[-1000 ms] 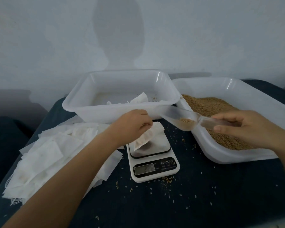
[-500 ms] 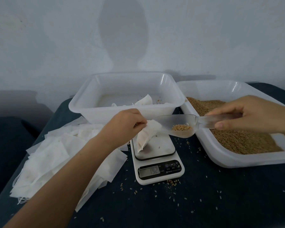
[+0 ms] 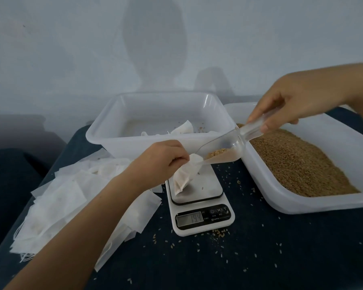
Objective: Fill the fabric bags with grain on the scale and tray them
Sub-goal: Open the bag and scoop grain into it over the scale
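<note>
Grain (image 3: 217, 153) sits heaped near the front lip of the clear scoop (image 3: 222, 150), and the coming pour turns on how that lip meets the mouth of the bag (image 3: 187, 173). The scoop's long axis slopes down and away from the right hand's (image 3: 289, 103) grip, from the handle up at the right to the lip low at the left, so the bag lies below and to the left of that grip. The right hand's grip is narrow, fingers and thumb pinched round the scoop handle. The left hand (image 3: 161, 159) is the nearer one to the bag: its grip is also narrow, fingertips pinching the bag's upper edge, with the bag hanging down and to the right of it, tilted, its bottom corner resting on the plate of the scale (image 3: 199, 197). The scoop's lip looks to be just at the bag's opening, touching or nearly so; whether it is inside the mouth cannot be told. The scale's display shows digits too faint to read surely. My judgement is that the next move needs the handle raised while the left hand keeps the mouth open, or grain will spill onto the table (image 3: 281, 248). Behind stands the tray (image 3: 105, 130) holding a few filled bags.
</note>
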Demonstrator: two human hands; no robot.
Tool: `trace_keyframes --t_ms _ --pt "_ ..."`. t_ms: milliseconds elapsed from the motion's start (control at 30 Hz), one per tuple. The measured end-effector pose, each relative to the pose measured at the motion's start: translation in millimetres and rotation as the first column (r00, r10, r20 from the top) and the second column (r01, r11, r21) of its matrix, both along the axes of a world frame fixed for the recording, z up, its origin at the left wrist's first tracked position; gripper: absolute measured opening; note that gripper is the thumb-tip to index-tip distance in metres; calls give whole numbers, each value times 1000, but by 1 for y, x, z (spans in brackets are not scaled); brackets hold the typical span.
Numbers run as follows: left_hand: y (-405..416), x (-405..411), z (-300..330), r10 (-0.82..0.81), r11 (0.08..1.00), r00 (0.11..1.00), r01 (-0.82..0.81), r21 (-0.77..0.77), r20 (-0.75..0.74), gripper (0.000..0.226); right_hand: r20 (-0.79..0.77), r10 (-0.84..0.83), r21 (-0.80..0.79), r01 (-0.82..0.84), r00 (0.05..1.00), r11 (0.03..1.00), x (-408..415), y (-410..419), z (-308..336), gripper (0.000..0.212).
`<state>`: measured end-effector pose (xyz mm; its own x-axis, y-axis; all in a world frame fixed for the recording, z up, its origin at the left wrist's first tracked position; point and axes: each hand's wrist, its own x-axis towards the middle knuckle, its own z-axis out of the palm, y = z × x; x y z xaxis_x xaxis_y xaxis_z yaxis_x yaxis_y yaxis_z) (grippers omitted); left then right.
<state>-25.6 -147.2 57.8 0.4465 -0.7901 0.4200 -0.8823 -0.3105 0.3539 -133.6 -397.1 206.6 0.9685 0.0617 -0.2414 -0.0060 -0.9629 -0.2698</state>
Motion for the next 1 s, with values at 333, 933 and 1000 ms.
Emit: trace_keyframes --t_ms 333,933,1000 --pt "2 4 0 -12 1000 1000 12 -24 24 12 -12 41 -163 -43 999 986 18 29 17 22" --pt "-1 2 -5 4 998 1000 -3 -64 29 10 77 180 -321 -146 981 936 6 25 16 31" --pt "-2 2 -6 5 998 1000 -4 -69 26 10 97 209 -377 -159 973 912 6 26 13 35"
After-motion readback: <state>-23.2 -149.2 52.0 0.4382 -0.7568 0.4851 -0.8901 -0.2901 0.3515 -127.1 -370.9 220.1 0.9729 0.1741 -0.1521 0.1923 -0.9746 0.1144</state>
